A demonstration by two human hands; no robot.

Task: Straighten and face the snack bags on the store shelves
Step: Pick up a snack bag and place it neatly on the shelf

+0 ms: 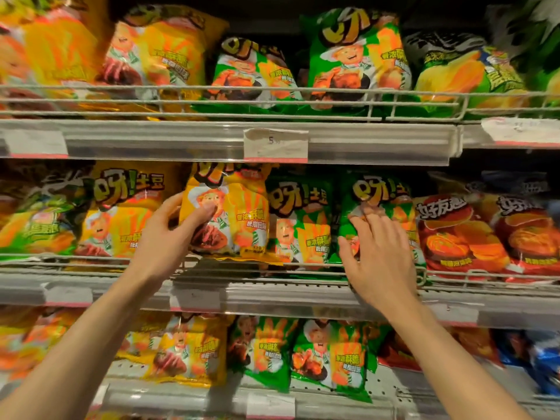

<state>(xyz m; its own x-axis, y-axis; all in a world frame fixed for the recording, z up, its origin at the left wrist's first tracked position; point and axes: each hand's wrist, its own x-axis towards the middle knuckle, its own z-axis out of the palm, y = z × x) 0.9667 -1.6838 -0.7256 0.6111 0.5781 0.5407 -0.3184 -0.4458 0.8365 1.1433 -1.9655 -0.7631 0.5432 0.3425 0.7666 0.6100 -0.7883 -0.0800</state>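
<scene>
Two bare forearms are rising from the bottom corners toward the middle shelf. The left hand is gripping the left edge of a yellow snack bag, thumb curled over its front and the other fingers hidden behind it. The right hand is lying with straight, slightly spread fingers against the front of a green snack bag, fingertips touching the printed face and the thumb reaching out to the left.

The yellow snack bag is standing with its long axis upright, top tucked behind the clear price strip of the shelf above and its bottom seam sitting just over the wire front rail. Its printed face is turning toward the camera, pulled forward of its neighbours, with the large logo at the top, a cartoon chef in a white hat at the left and an orange sunburst panel with lettering at the right. The foil is looking glossy and creased.

The green snack bag is also standing upright and facing out, same logo and chef on a green ground, just beside a second green bag that is sitting between the two held bags.

Red bags are standing to the right. A price tag is hanging on the upper shelf edge.
</scene>
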